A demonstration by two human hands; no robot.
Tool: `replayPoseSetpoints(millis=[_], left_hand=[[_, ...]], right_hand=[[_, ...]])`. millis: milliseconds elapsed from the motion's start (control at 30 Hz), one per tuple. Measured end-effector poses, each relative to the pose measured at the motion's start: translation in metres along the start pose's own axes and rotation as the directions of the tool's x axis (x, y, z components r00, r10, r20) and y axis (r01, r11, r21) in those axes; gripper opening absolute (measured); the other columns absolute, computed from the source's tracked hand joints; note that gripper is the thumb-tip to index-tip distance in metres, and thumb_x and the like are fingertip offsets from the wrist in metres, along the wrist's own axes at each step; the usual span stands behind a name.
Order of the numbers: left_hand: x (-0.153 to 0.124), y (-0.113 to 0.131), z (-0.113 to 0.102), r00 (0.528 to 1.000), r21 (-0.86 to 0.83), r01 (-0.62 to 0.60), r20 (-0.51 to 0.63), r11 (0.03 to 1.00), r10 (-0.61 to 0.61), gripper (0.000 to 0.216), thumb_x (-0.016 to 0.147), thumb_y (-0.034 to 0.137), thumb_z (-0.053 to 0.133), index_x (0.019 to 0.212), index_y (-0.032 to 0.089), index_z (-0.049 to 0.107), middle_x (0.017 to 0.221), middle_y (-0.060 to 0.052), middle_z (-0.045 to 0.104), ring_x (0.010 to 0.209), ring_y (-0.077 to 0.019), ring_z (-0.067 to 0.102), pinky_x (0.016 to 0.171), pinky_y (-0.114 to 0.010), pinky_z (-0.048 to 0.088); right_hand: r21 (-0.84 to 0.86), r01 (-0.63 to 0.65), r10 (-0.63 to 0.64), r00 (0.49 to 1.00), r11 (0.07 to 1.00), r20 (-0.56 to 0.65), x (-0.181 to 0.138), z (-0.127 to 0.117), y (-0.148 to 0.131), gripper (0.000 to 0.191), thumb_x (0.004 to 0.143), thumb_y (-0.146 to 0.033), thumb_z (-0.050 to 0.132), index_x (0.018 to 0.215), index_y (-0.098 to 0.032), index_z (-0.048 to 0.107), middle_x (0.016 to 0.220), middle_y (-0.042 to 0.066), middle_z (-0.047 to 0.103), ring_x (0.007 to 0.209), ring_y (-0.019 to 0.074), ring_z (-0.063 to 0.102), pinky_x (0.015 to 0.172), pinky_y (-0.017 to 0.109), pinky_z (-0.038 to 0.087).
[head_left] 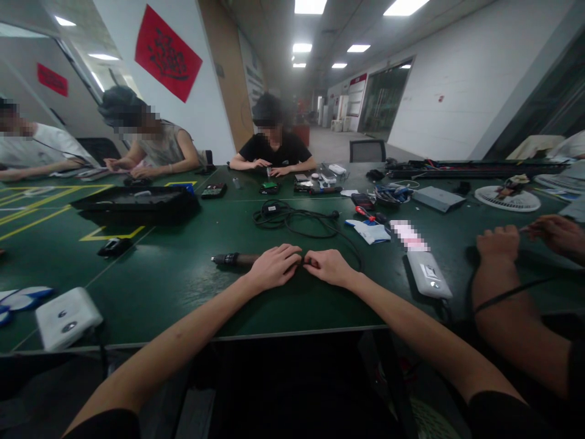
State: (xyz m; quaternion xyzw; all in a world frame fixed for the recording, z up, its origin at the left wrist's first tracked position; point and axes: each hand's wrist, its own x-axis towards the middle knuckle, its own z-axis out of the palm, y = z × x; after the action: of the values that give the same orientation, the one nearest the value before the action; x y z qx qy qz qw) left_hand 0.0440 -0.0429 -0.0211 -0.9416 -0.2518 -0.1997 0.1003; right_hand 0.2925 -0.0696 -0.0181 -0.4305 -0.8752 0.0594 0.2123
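Reaching in over the near edge of the bench (183, 311) with both bare forearms, hands almost meeting in the middle. Grasping the back part of the screwdriver (245, 260) with the left hand (277, 266), fingers curled down over it from above. Lying crosswise there, long axis nearly parallel to the bench edge, metal tip pointing left and well clear of the fingers, back end toward the right hand (329, 267). Nearer, then, to the left hand along the body and tip; nearer to the right hand only at the tail. Pinching a small dark piece with the right fingers, just beside the left fingertips: probably the end of the cord (276, 212), though hard to say with knuckles in the way. Off to the right, well apart from both hands, a white box (428, 274). Beyond the hands, loose black loops of that cord; right of these, a blue-and-white packet (372, 232). Farther left, a black tray (137, 206). At the far side, a seated person (281, 149) in dark clothing.
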Motion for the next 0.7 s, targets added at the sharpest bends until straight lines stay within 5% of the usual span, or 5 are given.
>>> replayPoseSetpoints(millis=[700], left_hand=[[0.0000,-0.0008,0.0037,0.999,0.022,-0.017,-0.047,1.000,0.018,0.023,0.098,0.031,0.060,0.120,0.023,0.063,0.139,-0.008,0.061,0.129,-0.0260,0.056,0.101,-0.042,0.055]], right_hand=[[-0.001,0.012,-0.012,1.000,1.000,-0.005,-0.0001,0.0003,0.0003,0.010,0.098,-0.030,0.067,0.103,-0.022,0.066,0.076,-0.002,0.067,0.067,0.0125,0.057,0.065,0.024,0.029]])
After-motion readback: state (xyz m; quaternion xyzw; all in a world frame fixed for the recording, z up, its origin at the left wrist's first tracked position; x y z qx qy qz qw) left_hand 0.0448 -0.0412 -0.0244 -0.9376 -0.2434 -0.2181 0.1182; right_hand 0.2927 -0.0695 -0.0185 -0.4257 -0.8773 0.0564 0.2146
